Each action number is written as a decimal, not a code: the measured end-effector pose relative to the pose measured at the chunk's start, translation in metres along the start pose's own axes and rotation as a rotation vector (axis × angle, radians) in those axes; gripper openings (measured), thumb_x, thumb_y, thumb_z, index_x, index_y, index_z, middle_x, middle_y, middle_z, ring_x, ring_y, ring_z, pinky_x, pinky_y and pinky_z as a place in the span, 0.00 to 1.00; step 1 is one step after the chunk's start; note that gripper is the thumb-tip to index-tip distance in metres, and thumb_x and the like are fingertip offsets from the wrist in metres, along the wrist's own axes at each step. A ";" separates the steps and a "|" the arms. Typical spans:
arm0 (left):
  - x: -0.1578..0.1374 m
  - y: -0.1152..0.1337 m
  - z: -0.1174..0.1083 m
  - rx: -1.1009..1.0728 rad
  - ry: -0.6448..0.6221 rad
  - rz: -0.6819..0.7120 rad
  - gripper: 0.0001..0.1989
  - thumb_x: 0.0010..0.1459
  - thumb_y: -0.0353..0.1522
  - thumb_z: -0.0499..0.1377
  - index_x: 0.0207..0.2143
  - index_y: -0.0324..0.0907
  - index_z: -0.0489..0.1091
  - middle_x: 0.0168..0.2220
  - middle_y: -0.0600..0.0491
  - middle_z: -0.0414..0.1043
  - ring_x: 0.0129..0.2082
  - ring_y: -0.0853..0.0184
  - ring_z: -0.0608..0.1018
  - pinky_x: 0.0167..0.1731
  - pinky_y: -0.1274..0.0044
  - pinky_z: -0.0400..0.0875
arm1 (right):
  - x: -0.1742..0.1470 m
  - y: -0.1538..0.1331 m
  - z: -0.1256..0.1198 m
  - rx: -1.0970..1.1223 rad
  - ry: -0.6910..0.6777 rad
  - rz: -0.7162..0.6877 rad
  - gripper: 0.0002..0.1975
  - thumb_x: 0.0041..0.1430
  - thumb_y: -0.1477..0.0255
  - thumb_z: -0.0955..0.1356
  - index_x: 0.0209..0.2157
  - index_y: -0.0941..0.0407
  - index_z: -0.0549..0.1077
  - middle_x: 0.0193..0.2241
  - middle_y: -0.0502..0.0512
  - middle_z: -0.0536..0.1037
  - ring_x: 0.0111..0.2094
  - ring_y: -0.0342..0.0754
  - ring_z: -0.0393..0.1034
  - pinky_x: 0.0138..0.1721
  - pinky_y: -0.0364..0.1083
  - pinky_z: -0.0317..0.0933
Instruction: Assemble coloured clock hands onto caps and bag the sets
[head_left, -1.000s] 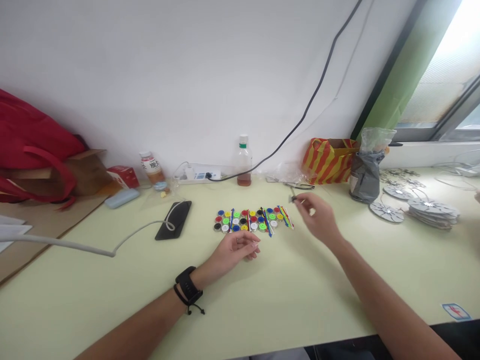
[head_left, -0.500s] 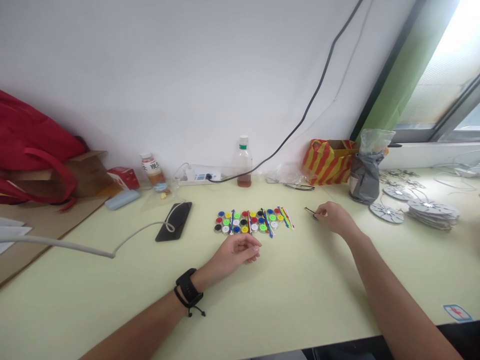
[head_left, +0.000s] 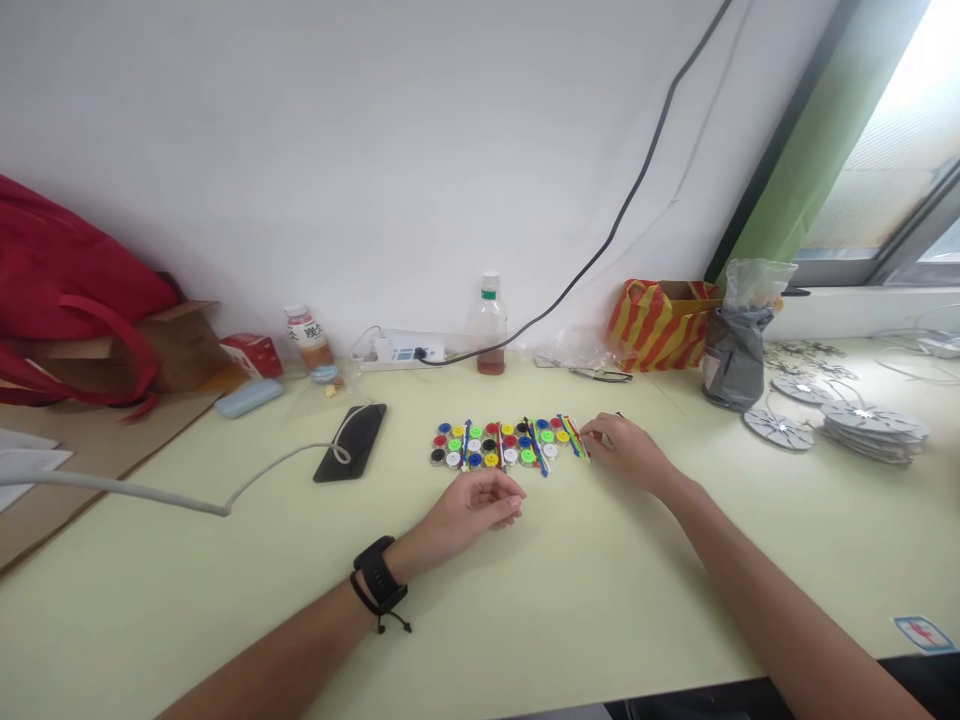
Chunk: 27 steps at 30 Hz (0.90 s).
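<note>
Small round coloured pieces (head_left: 511, 441), like little discs with pale rims, lie in rows at the middle of the table. Thin coloured sticks (head_left: 538, 447) with pointed ends lie slantwise among them, and more sticks (head_left: 573, 437) lie side by side at the right end. My right hand (head_left: 622, 448) is just right of these last sticks, fingers pinched and pointing at them; what they hold is hidden. A small dark tip (head_left: 619, 414) shows behind that hand. My left hand (head_left: 480, 505) rests loosely curled in front of the rows, with nothing in it.
A black phone-like slab (head_left: 351, 445) with a pale cable (head_left: 285, 463) lies left. Along the wall stand a drink bottle (head_left: 491, 330), another bottle (head_left: 310, 345), a power strip (head_left: 405, 350), a striped bag (head_left: 660, 325) and a grey bag (head_left: 735, 355). Grey slotted discs (head_left: 874, 425) are stacked at right.
My right hand has moved left from beside a thin black stick to the sticks at the right end of the rows. My left hand has stayed in place.
</note>
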<state>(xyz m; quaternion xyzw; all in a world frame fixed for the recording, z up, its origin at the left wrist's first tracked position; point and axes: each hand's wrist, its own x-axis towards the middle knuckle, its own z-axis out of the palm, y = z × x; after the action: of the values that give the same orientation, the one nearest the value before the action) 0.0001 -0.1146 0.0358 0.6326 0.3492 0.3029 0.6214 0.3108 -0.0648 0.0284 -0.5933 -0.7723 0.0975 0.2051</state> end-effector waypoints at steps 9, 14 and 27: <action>-0.001 0.002 0.001 0.025 -0.017 -0.031 0.13 0.61 0.40 0.66 0.40 0.39 0.75 0.35 0.51 0.75 0.36 0.68 0.77 0.39 0.75 0.72 | 0.002 0.010 0.002 0.037 0.129 -0.075 0.06 0.63 0.73 0.63 0.34 0.53 0.72 0.36 0.56 0.77 0.38 0.52 0.70 0.39 0.49 0.61; 0.000 0.000 0.000 0.027 -0.021 -0.021 0.13 0.61 0.40 0.65 0.39 0.39 0.75 0.34 0.51 0.75 0.36 0.68 0.76 0.39 0.75 0.72 | 0.003 0.007 -0.002 0.087 0.352 -0.167 0.03 0.64 0.71 0.64 0.34 0.53 0.67 0.36 0.57 0.77 0.44 0.56 0.69 0.48 0.53 0.61; -0.001 0.000 0.002 0.032 -0.013 -0.011 0.14 0.60 0.41 0.66 0.39 0.39 0.76 0.34 0.51 0.74 0.35 0.68 0.76 0.38 0.75 0.72 | -0.008 -0.023 -0.004 0.222 0.148 -0.101 0.15 0.74 0.61 0.56 0.38 0.52 0.67 0.30 0.53 0.74 0.32 0.50 0.68 0.34 0.48 0.60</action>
<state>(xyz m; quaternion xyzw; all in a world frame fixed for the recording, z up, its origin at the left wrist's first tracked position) 0.0009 -0.1165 0.0360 0.6425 0.3537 0.2897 0.6149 0.2944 -0.0788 0.0395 -0.5329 -0.7684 0.1279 0.3305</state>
